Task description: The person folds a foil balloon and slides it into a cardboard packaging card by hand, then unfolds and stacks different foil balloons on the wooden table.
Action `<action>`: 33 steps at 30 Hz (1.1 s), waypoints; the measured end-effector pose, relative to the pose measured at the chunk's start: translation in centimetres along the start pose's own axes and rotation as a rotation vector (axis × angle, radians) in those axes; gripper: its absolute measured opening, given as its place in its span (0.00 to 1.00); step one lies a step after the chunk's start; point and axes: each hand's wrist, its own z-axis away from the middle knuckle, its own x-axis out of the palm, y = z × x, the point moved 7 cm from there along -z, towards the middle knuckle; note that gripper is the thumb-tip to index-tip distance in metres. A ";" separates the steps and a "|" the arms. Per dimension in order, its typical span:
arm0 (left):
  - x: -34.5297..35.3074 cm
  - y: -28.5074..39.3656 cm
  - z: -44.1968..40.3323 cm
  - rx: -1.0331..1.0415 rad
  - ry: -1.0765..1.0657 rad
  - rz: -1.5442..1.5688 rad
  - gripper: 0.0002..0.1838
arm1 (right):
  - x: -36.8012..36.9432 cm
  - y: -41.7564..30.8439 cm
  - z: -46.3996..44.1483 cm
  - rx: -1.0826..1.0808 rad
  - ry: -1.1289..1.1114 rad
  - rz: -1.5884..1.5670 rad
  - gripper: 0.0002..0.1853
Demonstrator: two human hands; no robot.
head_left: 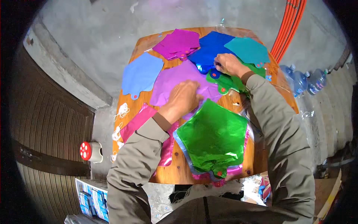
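My left hand (183,98) is over the light purple foil sheet (164,84), its fingers bent and blurred, so what they hold is unclear. Farther right, my right hand (228,64) pinches the lower edge of the dark blue foil sheet (214,46), just above that sheet's tab with a red dot. Under the right forearm lie green foil pieces (229,82). A large bright green foil sheet (212,136) rests on a pile nearest me. Pink foil (169,149) lies partly beneath my left forearm.
On the wooden table (179,170) are magenta (177,44), pale blue (141,72) and teal (248,50) sheets, with white string (122,110) at the left edge. Water bottles (300,82) stand right; a red-topped stool (90,152) is left. Orange pipes (288,30) run behind.
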 end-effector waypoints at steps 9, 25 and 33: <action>2.9 -0.7 -6.4 0.160 0.190 0.040 0.17 | 0.6 2.5 -0.4 -0.028 0.128 -0.128 0.10; 3.6 -3.4 -11.6 0.151 0.516 0.126 0.21 | 0.9 4.7 0.1 0.137 0.082 -0.455 0.16; 7.0 -5.7 -14.4 -0.242 0.360 0.517 0.12 | 1.4 4.9 -0.1 0.145 0.109 -0.490 0.16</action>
